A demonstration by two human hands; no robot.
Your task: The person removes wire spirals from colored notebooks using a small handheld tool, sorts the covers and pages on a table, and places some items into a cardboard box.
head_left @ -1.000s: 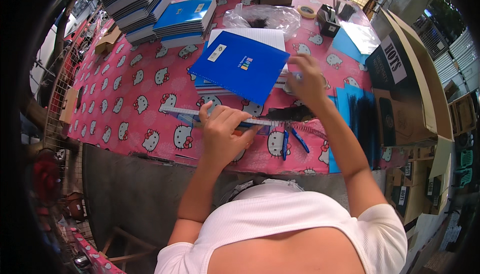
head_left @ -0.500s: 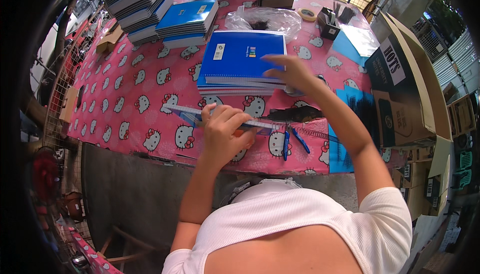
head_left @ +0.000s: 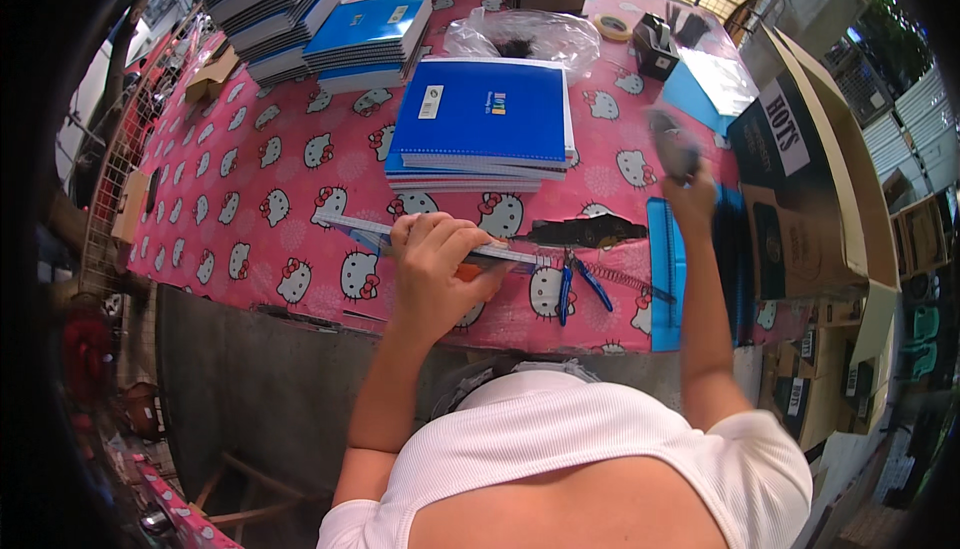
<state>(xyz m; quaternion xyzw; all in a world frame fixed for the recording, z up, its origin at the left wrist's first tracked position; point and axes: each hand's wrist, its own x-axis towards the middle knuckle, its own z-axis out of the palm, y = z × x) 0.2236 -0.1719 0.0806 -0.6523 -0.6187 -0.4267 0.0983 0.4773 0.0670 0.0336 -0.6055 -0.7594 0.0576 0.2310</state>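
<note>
My left hand (head_left: 440, 264) is closed around a thin notebook (head_left: 350, 227), held tilted near the table's front edge with a long white page edge facing up. My right hand (head_left: 692, 199) is closed on a dark, rounded object (head_left: 678, 154), too smeared by motion to name. It is above a blue sheet (head_left: 663, 289) and black spiral coils (head_left: 735, 249) on the right. Blue-handled pliers (head_left: 584, 287) lie beside the notebook, with a loose coil (head_left: 630, 282) next to them. A stack of blue spiral notebooks (head_left: 485, 114) lies beyond my left hand.
Tall notebook stacks (head_left: 265, 19) stand at the far left, beside a lower one (head_left: 365, 34). A clear plastic bag (head_left: 530, 34), a tape roll (head_left: 611, 27) and a black tape dispenser (head_left: 655, 47) sit at the back. An open cardboard box (head_left: 800, 179) borders the right side.
My right hand has moved from beside the notebook stack to the right, and a dark rounded object now shows in it. The left hand keeps hold of the notebook, nearly still.
</note>
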